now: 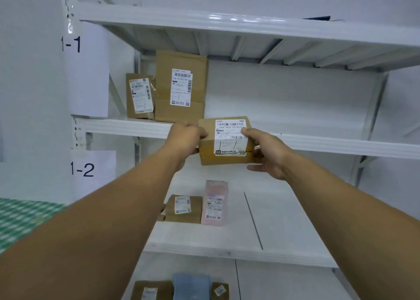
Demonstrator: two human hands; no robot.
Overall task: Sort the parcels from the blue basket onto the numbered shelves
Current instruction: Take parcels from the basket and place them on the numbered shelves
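Note:
A small brown cardboard parcel [225, 140] with a white label marked "1-1" is held in the air in front of the 1-1 shelf edge [127, 128]. My left hand [185, 138] grips its left side. My right hand [264, 150] holds its right side, thumb on the label. Two brown parcels stand at the back left of that shelf: a small one [139, 96] and a taller one [180, 87]. The blue basket is out of view.
Paper signs read 1-1 [71, 45] and 1-2 [83, 169] on the left post. The 1-2 shelf [284, 231] holds a brown parcel [184, 208] and a pink one [214, 203]. Lower down lie more parcels, one of them blue [192, 287]. A green checked surface [20, 217] lies left.

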